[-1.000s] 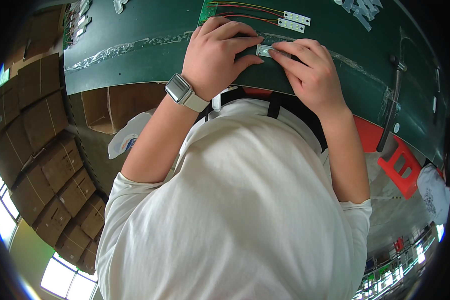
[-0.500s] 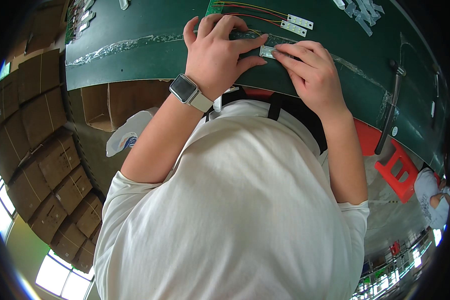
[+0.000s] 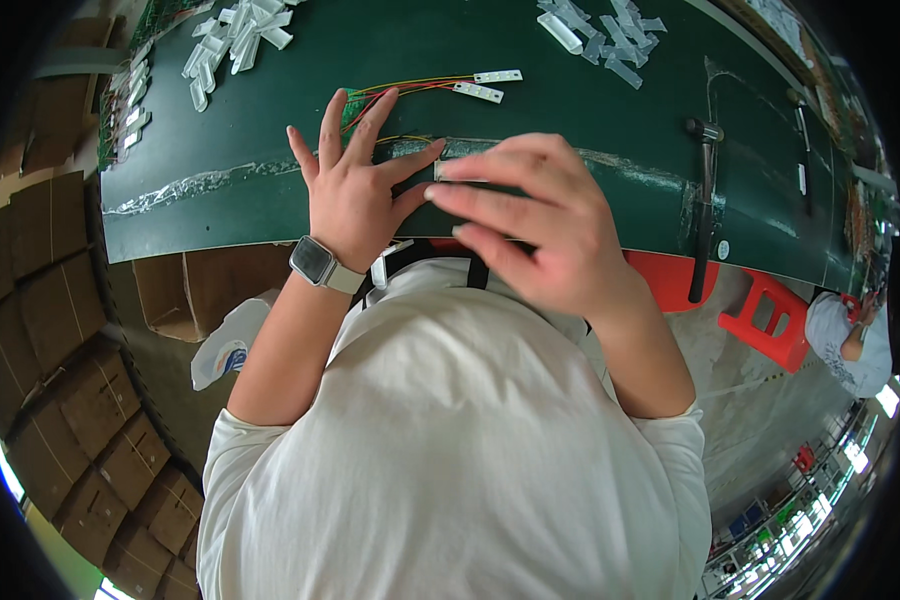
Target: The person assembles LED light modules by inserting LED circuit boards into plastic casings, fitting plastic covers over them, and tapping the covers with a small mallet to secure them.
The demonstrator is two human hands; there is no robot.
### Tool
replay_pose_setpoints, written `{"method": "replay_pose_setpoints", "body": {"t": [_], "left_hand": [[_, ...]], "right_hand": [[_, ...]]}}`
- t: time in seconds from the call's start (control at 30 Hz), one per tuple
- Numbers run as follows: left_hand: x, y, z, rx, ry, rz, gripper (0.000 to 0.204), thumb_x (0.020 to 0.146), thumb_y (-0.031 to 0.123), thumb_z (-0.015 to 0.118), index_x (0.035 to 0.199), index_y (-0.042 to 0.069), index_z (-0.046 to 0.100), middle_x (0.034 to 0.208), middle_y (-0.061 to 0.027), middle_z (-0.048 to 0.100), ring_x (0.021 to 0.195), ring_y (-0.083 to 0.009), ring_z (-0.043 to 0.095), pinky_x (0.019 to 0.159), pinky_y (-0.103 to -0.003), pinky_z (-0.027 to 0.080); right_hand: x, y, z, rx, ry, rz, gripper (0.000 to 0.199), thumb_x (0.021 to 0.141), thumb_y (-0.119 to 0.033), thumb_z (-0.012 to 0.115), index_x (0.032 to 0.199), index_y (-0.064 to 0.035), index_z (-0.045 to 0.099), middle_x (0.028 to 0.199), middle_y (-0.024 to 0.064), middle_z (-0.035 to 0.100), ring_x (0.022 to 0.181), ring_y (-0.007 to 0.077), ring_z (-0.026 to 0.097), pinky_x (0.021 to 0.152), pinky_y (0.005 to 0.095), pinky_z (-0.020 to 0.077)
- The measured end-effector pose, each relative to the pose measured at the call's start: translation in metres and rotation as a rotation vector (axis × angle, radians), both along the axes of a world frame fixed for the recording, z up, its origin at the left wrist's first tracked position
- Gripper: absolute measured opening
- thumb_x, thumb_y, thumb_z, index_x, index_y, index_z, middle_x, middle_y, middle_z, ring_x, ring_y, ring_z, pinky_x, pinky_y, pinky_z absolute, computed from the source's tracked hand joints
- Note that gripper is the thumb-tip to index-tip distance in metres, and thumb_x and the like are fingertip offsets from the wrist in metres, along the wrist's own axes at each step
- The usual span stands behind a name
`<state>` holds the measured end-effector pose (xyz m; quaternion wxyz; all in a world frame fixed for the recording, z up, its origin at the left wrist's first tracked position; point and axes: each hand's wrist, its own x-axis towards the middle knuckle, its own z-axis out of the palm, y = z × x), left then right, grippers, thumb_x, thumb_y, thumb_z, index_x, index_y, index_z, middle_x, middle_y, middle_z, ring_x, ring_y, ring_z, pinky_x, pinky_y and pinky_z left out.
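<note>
The small pale strip [image 3: 439, 171] lies at three o'clock from our left hand [image 3: 355, 195], its fingers fanned wide, and ten o'clock from our right hand [image 3: 555, 225], its thumb and fingers parted. Right fingertips overlap it in view (so we cannot tell its long axis).
</note>
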<state>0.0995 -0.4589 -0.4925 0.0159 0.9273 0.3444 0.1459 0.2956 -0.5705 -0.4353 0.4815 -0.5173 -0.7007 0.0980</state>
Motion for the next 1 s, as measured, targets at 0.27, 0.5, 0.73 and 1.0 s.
{"method": "replay_pose_setpoints", "body": {"t": [0.27,0.5,0.73,1.0], "left_hand": [[-0.002,0.001,0.004,-0.133,-0.009,0.004,0.048,0.075,0.05,0.087,0.122,0.043,0.081,0.166,0.002,0.047,0.159,-0.0397,0.028,0.122,-0.077,0.015],[0.002,0.004,0.002,-0.145,0.001,-0.002,0.046,0.076,0.053,0.086,0.121,0.043,0.081,0.164,0.0003,0.049,0.159,-0.041,0.028,0.12,-0.079,0.017],[-0.004,0.005,0.001,-0.126,-0.014,0.012,0.046,0.075,0.052,0.087,0.12,0.044,0.081,0.163,-0.001,0.05,0.158,-0.0412,0.028,0.118,-0.08,0.02],[0.002,0.002,0.006,-0.187,0.012,0.027,0.049,0.075,0.046,0.089,0.123,0.042,0.081,0.167,0.0025,0.046,0.161,-0.0382,0.025,0.123,-0.075,0.015]], "right_hand": [[-0.034,-0.029,0.081,0.231,0.396,0.473,0.015,0.096,-0.028,0.077,0.106,-0.0167,0.079,0.112,-0.006,0.08,0.092,0.0203,0.066,0.067,0.03,0.0494],[-0.034,-0.03,0.077,0.222,0.384,0.498,0.017,0.094,-0.025,0.078,0.106,-0.0129,0.079,0.109,-0.006,0.08,0.088,0.0192,0.067,0.068,0.0303,0.0497],[-0.01,-0.022,0.069,0.185,0.323,0.552,0.02,0.091,-0.022,0.08,0.106,-0.0091,0.078,0.107,-0.0061,0.08,0.084,0.0182,0.068,0.069,0.0305,0.0499],[0.154,0.009,-0.058,-0.338,-0.249,-0.739,0.033,0.089,-0.03,0.084,0.119,-0.0158,0.081,0.121,0.0044,0.076,0.112,0.0264,0.069,0.096,0.0395,0.0558]]}}
